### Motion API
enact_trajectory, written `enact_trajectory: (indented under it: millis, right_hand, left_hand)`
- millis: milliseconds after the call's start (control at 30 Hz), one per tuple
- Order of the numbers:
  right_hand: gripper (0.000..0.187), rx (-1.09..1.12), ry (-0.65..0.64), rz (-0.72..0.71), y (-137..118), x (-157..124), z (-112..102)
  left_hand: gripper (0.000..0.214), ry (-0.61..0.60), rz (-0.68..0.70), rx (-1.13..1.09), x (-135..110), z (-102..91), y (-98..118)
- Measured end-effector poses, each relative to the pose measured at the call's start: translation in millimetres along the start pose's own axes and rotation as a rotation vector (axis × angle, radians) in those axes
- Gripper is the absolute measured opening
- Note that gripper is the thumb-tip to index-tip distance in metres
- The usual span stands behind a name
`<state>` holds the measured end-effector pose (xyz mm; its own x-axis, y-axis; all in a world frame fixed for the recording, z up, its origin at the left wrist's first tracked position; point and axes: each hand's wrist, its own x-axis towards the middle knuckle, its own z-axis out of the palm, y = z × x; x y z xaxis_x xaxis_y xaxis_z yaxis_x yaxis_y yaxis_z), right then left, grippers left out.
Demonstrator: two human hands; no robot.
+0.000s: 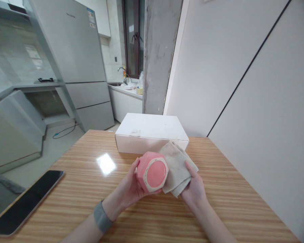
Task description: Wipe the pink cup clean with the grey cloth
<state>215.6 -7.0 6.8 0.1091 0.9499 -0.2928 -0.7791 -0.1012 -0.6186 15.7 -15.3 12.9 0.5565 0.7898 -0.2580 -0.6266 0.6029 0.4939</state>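
My left hand is wrapped round a pink faceted ceramic pot, tipped so that its round underside with a pale unglazed ring faces me. A grey band circles my left wrist. My right hand grips a folded grey cloth, thumb on top and the other fingers hidden beneath it. The cloth's left edge meets the right side of the pot; whether it presses there I cannot tell. Both are held above the wooden table.
Behind my hands a closed white box lies on the table. At the left edge rests a dark-screened phone or tablet. A white wall borders the right side. Beyond the table stand a grey fridge and a sink counter.
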Motion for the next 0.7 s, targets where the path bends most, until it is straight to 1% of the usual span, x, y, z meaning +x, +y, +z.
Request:
enact_trajectory:
  millis: [133, 233, 400, 467, 533, 600, 700]
  right_hand:
    - [0.022, 0.009, -0.008, 0.038, 5, 4, -5]
    - [0.026, -0.006, 0.004, 0.023, 4, 0, -1]
    - [0.032, -0.022, 0.019, -0.008, 4, -14, 10]
    - [0.038, -0.056, -0.012, -0.016, 9, -19, 11]
    - [0.042, -0.134, -0.065, -0.026, 16, -23, 9]
    - [0.044, -0.239, -0.138, -0.054, 23, -24, 5]
    - [0.045, -0.326, -0.229, -0.123, 30, -24, -1]
  left_hand:
    - [0.055, -0.003, 0.018, -0.008, -1, -3.1, -1]
    - [0.056, -0.006, 0.033, 0.106, -3, -6.7, -4]
    - [0.054, 0.109, 0.168, 0.334, -3, -8.8, -13]
    - [0.059, 0.149, 0.22, 0.404, -1, -9.5, -16]
    - [0.066, 0.161, 0.26, 0.471, 1, -10.8, -18]
    - [0.07, 0.166, 0.31, 0.556, 3, -12.3, -18]
    - [0.075, 0.231, 0.375, 0.672, 6, -13.8, -16]
